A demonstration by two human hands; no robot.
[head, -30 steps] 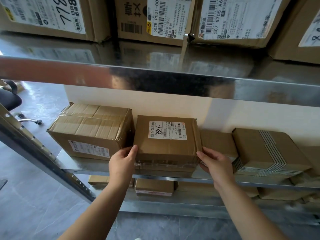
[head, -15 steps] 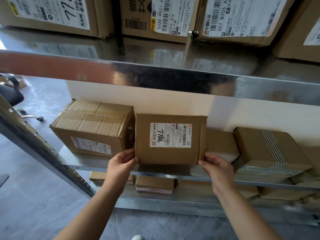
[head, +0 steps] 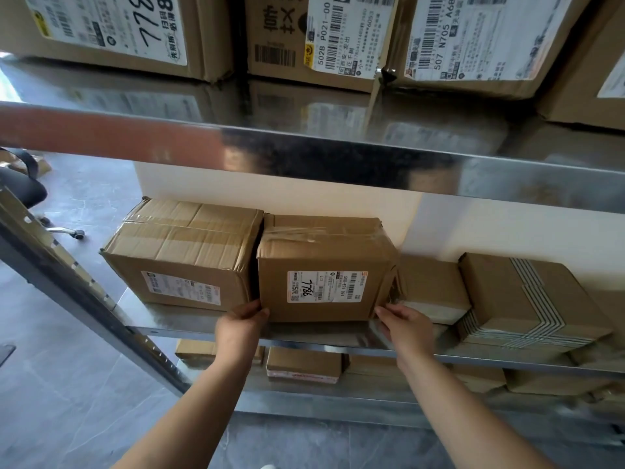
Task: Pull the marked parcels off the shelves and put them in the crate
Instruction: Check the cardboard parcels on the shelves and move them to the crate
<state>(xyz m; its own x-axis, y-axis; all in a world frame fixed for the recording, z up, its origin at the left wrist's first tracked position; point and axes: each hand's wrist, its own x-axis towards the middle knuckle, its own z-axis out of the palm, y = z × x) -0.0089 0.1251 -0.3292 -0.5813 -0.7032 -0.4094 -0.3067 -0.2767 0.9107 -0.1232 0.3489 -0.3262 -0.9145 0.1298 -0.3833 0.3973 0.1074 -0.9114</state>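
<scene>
The left hand grips the lower left corner of the parcel, fingers curled onto its front edge, and the right hand pinches the lower right corner, fingertips on the taped side. The parcel stands on the middle shelf at its front lip, with a white label facing out, handwritten "7786" on it. Its left side touches a larger box with a small label low on the front. Just to the right sits a flat box, and beyond that a box with striped tape. On the shelf below lie smaller boxes, one with a red-edged label. The top shelf above carries big labelled cartons. At far left stands the rack's slanted post over the grey floor.
</scene>
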